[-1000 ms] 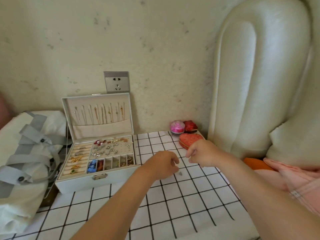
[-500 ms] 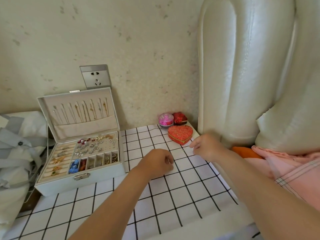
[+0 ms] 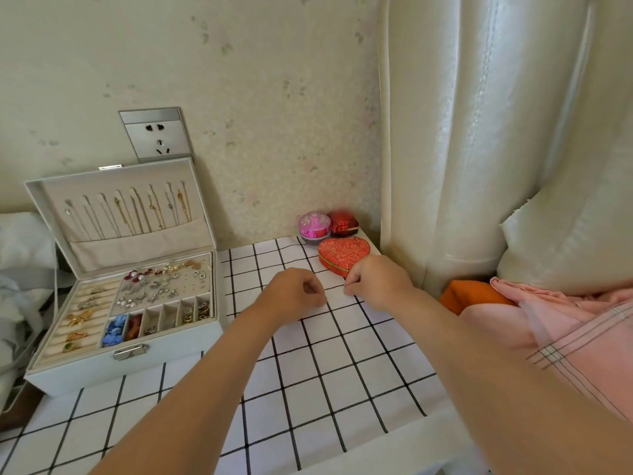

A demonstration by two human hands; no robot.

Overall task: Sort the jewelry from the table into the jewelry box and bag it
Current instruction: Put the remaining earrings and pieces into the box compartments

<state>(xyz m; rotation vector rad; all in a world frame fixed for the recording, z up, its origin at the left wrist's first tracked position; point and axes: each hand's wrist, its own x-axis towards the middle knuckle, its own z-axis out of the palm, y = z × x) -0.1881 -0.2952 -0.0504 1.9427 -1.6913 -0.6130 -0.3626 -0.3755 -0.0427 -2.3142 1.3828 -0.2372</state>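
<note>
The white jewelry box (image 3: 123,370) stands open at the table's left, its trays full of rings, earrings and studs, with necklaces hanging in the raised lid (image 3: 130,207). Only a strip of the white and grey bag (image 3: 19,269) shows at the far left edge. My left hand (image 3: 294,296) and my right hand (image 3: 376,281) hover close together over the checked tablecloth (image 3: 308,371), right of the box. Both have fingers curled and fingertips pinched, facing each other. Whatever they pinch is too small to see.
A red heart-shaped box (image 3: 342,253) lies just behind my right hand, with a pink round box (image 3: 314,225) and a small red box (image 3: 343,223) by the wall. A cream padded headboard (image 3: 479,132), orange cloth (image 3: 469,296) and pink fabric (image 3: 565,320) border the right side.
The view has swung right, so the box and bag slid left. My right hand moved away to the right, then came back close to my left hand.
</note>
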